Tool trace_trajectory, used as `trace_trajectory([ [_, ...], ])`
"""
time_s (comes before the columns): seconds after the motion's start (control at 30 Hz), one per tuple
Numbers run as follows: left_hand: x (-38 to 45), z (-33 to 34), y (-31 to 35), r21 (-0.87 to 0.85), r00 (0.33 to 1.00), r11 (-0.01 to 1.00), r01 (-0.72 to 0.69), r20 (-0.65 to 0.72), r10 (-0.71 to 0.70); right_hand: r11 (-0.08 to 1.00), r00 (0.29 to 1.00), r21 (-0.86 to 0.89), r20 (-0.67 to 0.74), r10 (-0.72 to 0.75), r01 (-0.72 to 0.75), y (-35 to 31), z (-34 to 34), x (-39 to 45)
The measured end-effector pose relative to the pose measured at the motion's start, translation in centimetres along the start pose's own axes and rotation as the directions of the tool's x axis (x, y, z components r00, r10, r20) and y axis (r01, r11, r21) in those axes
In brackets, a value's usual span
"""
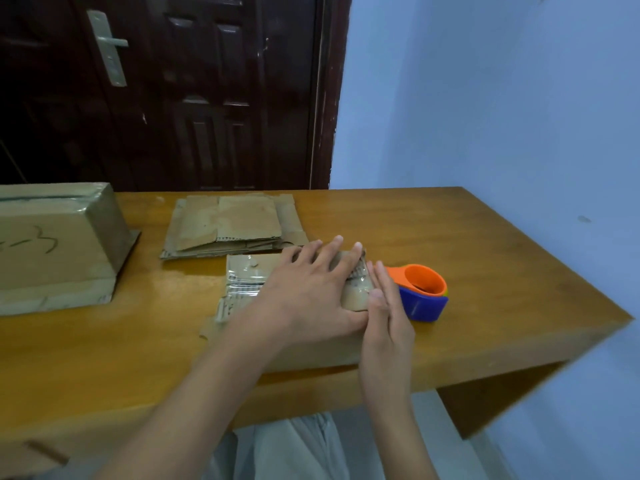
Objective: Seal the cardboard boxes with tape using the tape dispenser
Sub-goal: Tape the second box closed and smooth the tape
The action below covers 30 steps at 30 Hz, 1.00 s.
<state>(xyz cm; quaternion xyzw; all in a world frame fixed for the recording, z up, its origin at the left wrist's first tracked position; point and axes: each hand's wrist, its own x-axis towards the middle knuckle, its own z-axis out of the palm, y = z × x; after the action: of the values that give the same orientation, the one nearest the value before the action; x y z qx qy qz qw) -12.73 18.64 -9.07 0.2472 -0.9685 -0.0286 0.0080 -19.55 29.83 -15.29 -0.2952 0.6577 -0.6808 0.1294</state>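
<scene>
Hands flat: left hand (pixel 304 292) presses the small cardboard box (pixel 249 282), right hand (pixel 386 306) smooths glossy tape; light, crushable, hold by edges.

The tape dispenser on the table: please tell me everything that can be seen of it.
The tape dispenser looks like plastic: an orange ring-shaped upper part with a short orange tab toward the hands, over a blue lower body. It lies on the wooden table, just right of the small taped cardboard box. The right hand, fingers straight, lies against its left side and hides part of it. No tape roll is clearly visible.
</scene>
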Motion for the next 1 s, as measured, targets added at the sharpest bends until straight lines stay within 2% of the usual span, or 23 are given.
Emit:
trace_trajectory([
  [0.17,0.0,-0.1,0.1,-0.047,1.000,0.999,-0.012,-0.024,0.011,0.999,0.997,-0.020,-0.065,0.033,-0.034,-0.5,0.7,-0.6],
  [0.23,-0.5,-0.9,-0.1,-0.210,0.995,0.974,-0.086,-0.070,0.073,0.998,0.997,-0.034,-0.047,0.057,-0.059,-0.8,0.6,-0.7],
  [0.3,-2.5,-2.2,-1.0,-0.495,0.968,0.842,-0.216,-0.219,0.119,0.998,0.998,-0.030,-0.027,0.058,-0.059,-1.1,0.5,-0.8],
  [0.33,-4.0,-2.6,-1.7,-0.561,0.943,0.786,-0.260,-0.323,0.081,0.998,0.998,-0.040,-0.023,0.051,-0.051,-1.2,0.4,-0.8],
  [0.37,-5.5,-2.5,-2.5,-0.556,0.907,0.792,-0.252,-0.420,-0.006,0.997,0.999,-0.059,-0.020,0.043,-0.044,-1.3,0.4,-0.7],
  [0.4,-6.7,-1.9,-3.4,-0.516,0.861,0.837,-0.179,-0.495,-0.121,0.996,0.999,-0.082,-0.019,0.037,-0.038,-1.4,0.4,-0.6],
  [0.43,-7.8,-1.0,-4.2,-0.519,0.820,0.853,-0.054,-0.511,-0.259,0.995,0.999,-0.098,-0.019,0.032,-0.034,-1.3,0.5,-0.6],
  [0.47,-8.7,0.0,-4.8,-0.581,0.798,0.811,0.066,-0.457,-0.392,0.994,0.999,-0.106,-0.028,0.027,-0.030,-1.2,0.8,-0.7],
  [0.5,-9.3,1.0,-4.9,-0.717,0.804,0.682,0.144,-0.317,-0.503,0.994,0.999,-0.106,-0.042,0.028,-0.032,-1.1,1.0,-0.8],
  [0.57,-9.2,2.1,-4.5,-0.976,0.812,0.198,0.091,-0.042,-0.581,0.993,0.998,-0.111,-0.068,0.016,-0.024,-0.9,1.5,-1.0],
  [0.6,-9.2,2.5,-4.3,-0.999,0.802,0.026,0.042,0.018,-0.597,0.994,0.997,-0.111,-0.077,0.014,-0.023,-0.9,1.6,-0.9],
  [0.63,-9.3,2.5,-4.1,-0.997,0.802,-0.073,0.010,0.051,-0.595,0.995,0.996,-0.101,-0.083,0.019,-0.028,-0.8,1.6,-0.8],
  [0.7,-9.7,2.5,-4.4,-0.982,0.809,-0.190,-0.020,0.097,-0.580,0.994,0.997,-0.099,-0.064,0.041,-0.047,-1.0,1.3,-0.4],
  [0.77,-8.8,1.9,-5.4,-0.962,0.807,-0.272,0.007,0.166,-0.567,0.982,0.998,-0.177,-0.017,0.057,-0.059,-1.5,0.5,0.1],
  [0.87,-7.5,1.2,-7.1,-0.961,0.797,-0.240,0.134,0.249,-0.550,0.930,0.993,-0.367,0.095,0.073,-0.034,-3.7,-0.7,1.9],
  [0.9,-7.6,1.5,-7.2,-0.959,0.800,-0.246,0.139,0.255,-0.543,0.870,0.988,-0.493,0.136,0.071,0.005,-4.7,-0.9,2.5],
  [1.0,-7.6,2.1,-6.4,-0.934,0.802,-0.314,0.172,0.318,-0.506,0.555,0.962,-0.822,0.240,0.130,0.130,-7.3,0.2,4.1],
])
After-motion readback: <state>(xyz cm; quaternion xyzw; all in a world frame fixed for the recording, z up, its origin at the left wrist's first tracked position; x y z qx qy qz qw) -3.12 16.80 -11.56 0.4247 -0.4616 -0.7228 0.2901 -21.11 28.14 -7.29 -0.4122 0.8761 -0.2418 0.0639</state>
